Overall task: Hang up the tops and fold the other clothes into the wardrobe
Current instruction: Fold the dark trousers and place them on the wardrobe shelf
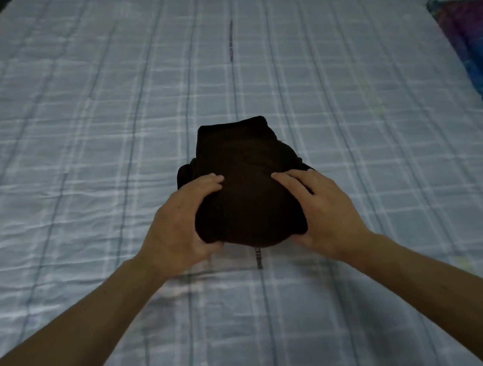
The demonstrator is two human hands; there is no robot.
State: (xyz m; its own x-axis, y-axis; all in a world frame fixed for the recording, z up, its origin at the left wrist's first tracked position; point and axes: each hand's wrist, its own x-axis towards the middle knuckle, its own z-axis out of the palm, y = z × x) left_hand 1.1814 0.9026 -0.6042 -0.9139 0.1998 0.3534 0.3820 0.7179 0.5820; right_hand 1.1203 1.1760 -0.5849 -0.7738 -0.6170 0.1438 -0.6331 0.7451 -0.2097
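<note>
A folded dark garment (245,171) lies on the bed (86,137), near the middle of the view and directly in front of the person. It is a thick, compact bundle, dark brown to black. What kind of clothing it is cannot be told. Its long axis runs straight away from the person, roughly in line with the lengthwise stripes of the pale blue checked bedsheet (379,189). The narrower, squared end points away and the broader, rounded end faces the person. A small fold of the same fabric sticks out at the bundle's left side.

Both hands hold the near end. The left hand (180,225) wraps the left corner, its fingers (208,182) curled over the top and the thumb tucked under the near edge. The right hand (326,210) does the same at the right corner, with its fingers (292,177) spread across the top and the thumb beneath. Each hand is clamped on the fabric. Both bare forearms reach in from the bottom corners.

Whether the near end is lifted off the sheet cannot be told.

A purple and blue patterned cloth (472,49) lies at the bed's right edge, well apart from the bundle.
</note>
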